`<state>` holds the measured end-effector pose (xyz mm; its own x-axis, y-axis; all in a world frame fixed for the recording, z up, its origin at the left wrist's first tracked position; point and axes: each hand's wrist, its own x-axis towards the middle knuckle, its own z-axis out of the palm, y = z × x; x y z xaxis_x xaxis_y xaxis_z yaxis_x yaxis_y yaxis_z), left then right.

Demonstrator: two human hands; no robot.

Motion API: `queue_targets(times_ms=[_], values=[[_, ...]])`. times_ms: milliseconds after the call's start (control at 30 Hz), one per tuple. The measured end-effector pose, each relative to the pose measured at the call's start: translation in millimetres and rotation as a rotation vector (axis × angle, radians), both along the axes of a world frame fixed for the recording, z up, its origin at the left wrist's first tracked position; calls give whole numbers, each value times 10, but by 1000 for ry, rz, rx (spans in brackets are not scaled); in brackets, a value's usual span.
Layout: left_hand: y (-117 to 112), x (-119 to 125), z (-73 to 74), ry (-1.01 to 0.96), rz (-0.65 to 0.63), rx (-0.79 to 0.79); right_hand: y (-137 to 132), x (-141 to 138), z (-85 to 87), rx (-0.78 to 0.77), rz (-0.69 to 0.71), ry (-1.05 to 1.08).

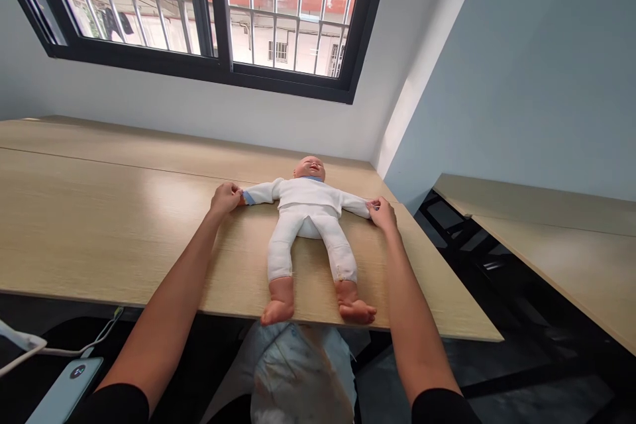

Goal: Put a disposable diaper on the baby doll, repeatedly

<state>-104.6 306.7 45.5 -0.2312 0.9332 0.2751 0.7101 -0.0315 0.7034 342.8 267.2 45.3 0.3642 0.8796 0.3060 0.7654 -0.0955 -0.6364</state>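
White-suited baby doll [309,209] lies head away from me, my left hand [225,199] and right hand [382,214] closed on its wrists.

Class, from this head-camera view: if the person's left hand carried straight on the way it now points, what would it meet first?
The doll's hand, which the left hand seems already to touch, though depth is hard to judge from here.
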Motion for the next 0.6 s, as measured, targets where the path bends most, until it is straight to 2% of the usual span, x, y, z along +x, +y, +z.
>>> queue_targets(times_ms=[400,600], values=[[-27,-38,28,142,69,-53,-94,-14,64,-36,-137,-92],[-188,175,141,224,66,12,-134,-166,141,-37,-92,-136]])
